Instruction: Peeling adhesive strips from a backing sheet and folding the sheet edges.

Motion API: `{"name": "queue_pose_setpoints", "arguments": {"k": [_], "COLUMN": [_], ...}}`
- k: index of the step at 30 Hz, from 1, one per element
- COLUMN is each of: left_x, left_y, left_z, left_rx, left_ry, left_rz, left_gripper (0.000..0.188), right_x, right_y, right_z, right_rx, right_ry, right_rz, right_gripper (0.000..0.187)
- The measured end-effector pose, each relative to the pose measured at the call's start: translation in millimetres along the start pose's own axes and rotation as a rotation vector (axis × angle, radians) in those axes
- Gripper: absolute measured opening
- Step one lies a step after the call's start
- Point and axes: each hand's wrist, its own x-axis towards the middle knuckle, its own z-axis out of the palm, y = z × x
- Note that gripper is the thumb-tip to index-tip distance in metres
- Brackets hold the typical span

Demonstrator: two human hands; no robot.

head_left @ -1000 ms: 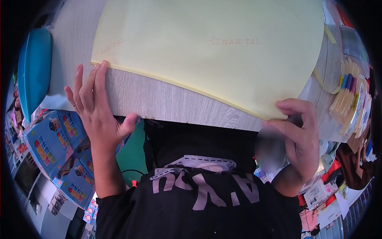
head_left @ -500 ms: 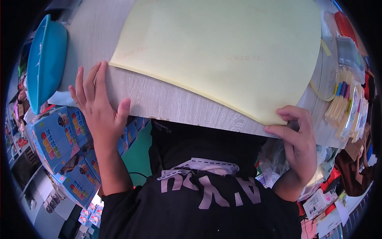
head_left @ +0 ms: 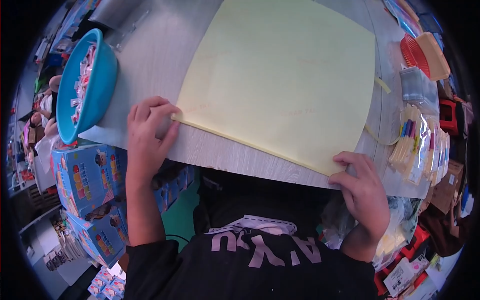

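Observation:
A large pale yellow sheet of paper (head_left: 275, 75), faintly printed, lies on the wood-grain table. A narrow band, like a fold or strip, runs along its near edge. My left hand (head_left: 150, 135) pinches the sheet's near left corner, thumb and fingertips together. At the near right corner, my right hand (head_left: 365, 187) grips the paper between thumb and bent index finger, close to the table edge. Thin yellow strips (head_left: 382, 135) lie beside the sheet on the right, and one of them curls.
A teal basin (head_left: 106, 75) with small wrapped pieces stands at the left. Bagged pale sticks (head_left: 402, 150), clear plastic packets (head_left: 417, 87) and a red basket (head_left: 414, 52) sit along the right. Blue printed boxes (head_left: 82, 175) are stacked below the table's left end. A person is at the far left.
My left hand's spread fingers have closed into a pinch on the sheet's left corner. My right hand keeps its corner. The camera view has shifted, showing more of the table and basin.

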Motion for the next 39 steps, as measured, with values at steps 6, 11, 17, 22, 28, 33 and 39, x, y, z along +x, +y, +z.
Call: {"name": "queue_pose_setpoints", "arguments": {"k": [6,11,17,22,28,33,39], "left_x": [7,7,15,34,71,104,148], "left_y": [-1,2,18,33,56,94,116], "left_z": [-3,-4,-19,-53,-63,-65,-72], "left_rx": [-0.001,-0.062,-0.193,-0.405,-0.911,-0.844,-0.711], "left_ry": [0.014,-0.057,-0.003,0.064,0.190,0.490,0.423], "left_rz": [0.109,0.141,0.234,0.333,0.303,0.253,0.419], "left_gripper": [0.019,0.018,0.017,0.022,0.019,0.013,0.004], "right_x": [22,66,119,142,153,156,151], "right_y": [-24,-69,-74,-92,-99,-95,-78], "right_z": [-26,-31,-3,-8,-41,-66,-96], "right_rx": [-0.195,-0.209,-0.240,0.021,0.352,0.712,0.808], "right_ry": [0.083,0.105,-0.082,0.064,0.092,0.308,0.289], "right_rz": [-0.127,-0.423,-0.629,-0.569,-0.473,-0.388,-0.482], "right_gripper": [0.021,0.016,0.019,0.018,0.015,0.016,0.019]}}
